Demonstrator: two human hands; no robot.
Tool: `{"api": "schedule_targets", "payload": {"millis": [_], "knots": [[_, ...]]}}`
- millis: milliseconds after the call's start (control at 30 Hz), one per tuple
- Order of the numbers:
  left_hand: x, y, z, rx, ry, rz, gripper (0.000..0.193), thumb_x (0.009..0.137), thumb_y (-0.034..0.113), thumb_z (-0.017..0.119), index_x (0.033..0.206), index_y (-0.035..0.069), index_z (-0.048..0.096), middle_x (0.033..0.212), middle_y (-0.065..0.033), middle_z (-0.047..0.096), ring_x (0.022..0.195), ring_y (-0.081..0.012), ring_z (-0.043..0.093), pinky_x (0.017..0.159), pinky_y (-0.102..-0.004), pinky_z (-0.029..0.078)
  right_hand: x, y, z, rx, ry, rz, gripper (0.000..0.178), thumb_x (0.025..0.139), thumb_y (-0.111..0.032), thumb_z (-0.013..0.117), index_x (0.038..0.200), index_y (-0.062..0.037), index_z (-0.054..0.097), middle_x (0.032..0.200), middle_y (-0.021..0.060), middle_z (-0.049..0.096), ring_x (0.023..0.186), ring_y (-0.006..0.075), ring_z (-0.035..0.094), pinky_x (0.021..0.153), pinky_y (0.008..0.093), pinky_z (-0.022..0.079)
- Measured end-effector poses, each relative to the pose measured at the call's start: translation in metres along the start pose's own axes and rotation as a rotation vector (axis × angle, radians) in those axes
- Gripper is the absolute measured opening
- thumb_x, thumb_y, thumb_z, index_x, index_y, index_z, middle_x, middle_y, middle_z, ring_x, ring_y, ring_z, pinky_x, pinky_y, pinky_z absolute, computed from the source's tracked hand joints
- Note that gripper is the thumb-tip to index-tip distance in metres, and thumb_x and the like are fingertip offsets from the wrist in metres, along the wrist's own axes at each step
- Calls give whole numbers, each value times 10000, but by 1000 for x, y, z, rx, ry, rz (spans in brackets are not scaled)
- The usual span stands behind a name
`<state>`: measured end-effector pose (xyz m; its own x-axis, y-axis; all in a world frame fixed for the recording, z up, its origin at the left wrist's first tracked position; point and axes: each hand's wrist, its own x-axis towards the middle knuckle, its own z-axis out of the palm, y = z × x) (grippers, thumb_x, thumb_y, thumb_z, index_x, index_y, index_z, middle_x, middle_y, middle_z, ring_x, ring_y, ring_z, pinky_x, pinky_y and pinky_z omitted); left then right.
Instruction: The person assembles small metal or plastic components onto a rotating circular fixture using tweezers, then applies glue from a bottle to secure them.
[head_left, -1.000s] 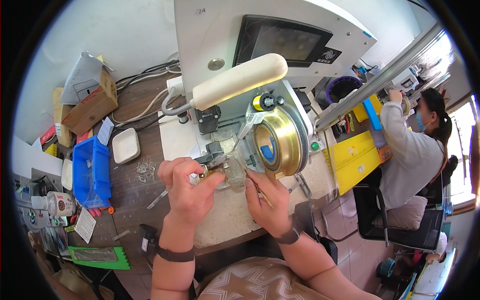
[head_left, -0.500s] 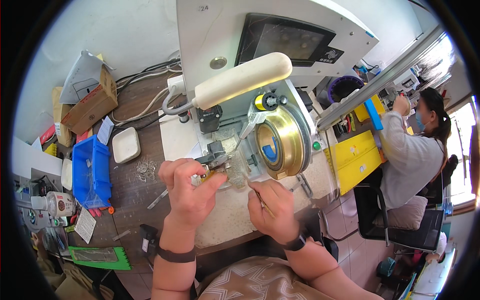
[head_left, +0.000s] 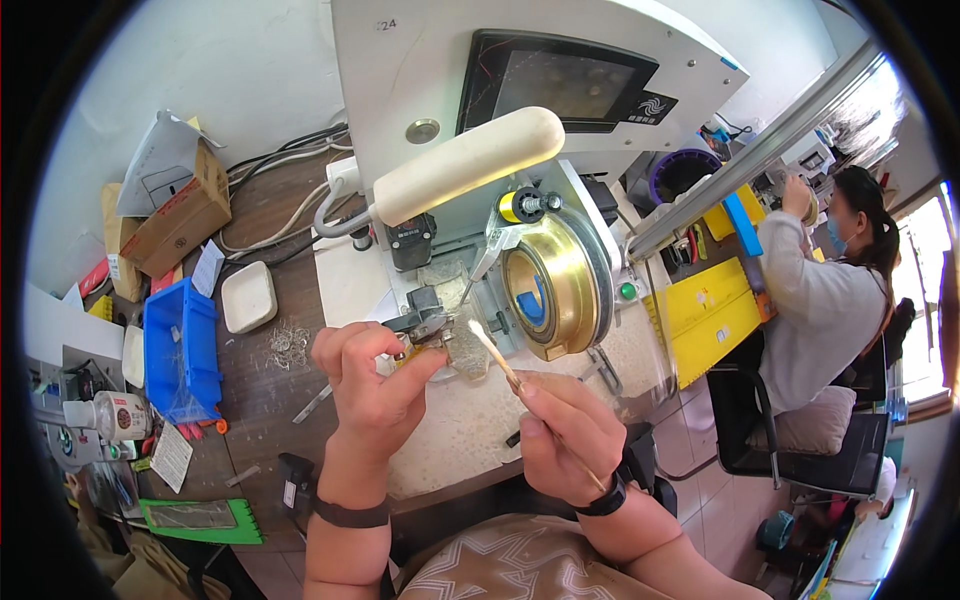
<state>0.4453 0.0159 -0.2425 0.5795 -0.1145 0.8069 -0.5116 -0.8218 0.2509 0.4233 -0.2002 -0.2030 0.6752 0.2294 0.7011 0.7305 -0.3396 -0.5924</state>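
Note:
My right hand (head_left: 572,440) is closed round the wooden handle of a thin brush (head_left: 497,358). The pale, tufted tip points up and left, toward the machine. With thumb and forefinger bent together, my left hand (head_left: 375,390) grips a small metal fixture (head_left: 428,324) on the front of the machine; brass-coloured bits show between the fingers. Just right of the fixture lies a greyish, worn pad (head_left: 466,352). A thin metal pointer (head_left: 483,270) reaches down above this pad. Beside it stands a large brass-coloured wheel (head_left: 558,330) with a blue piece inside its hub.
A cream lamp (head_left: 470,167) hangs over the work, below a dark screen (head_left: 560,85). At left are a blue bin (head_left: 182,385), a white dish (head_left: 249,298) and a tangle of thin wire (head_left: 290,345). A co-worker (head_left: 825,290) sits at right by a yellow tray (head_left: 710,330).
My right hand has drawn back down and right from the fixture and turned, so the brush tip now shows. The left hand stays at the fixture. The view has shifted slightly.

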Motion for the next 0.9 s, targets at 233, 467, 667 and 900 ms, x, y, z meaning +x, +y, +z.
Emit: {"api": "schedule_targets", "payload": {"millis": [233,467,667,900], "knots": [[1,1,-1,7,-10,-10,337,589,-4,793,849,208,754,963,-43,463,978,-288,502,863,-427,384,8,2,13,13,2,32,301,839,106,666,1133,56,698,1051,208,717,878,325,727,773,352,593],[1,1,-2,21,-4,-1,333,586,-7,791,842,202,753,964,-44,464,978,-289,503,858,-425,381,-1,-2,8,-13,-15,63,277,818,96,670,1091,52,696,996,190,702,809,317,699,719,348,573],[5,4,1,7,13,17,316,585,-18,778,823,188,749,960,-47,469,968,-288,503,844,-422,381,-14,-1,-9,-215,-113,80,225,784,34,671,1005,-7,682,892,128,625,766,306,599,687,384,503],[1,3,1,30,31,-20,297,580,-25,798,813,153,755,942,-54,466,965,-290,491,845,-425,381,-42,15,-8,-523,-393,221,273,746,-72,674,1017,-37,671,926,111,589,868,316,585,781,408,499]]}}
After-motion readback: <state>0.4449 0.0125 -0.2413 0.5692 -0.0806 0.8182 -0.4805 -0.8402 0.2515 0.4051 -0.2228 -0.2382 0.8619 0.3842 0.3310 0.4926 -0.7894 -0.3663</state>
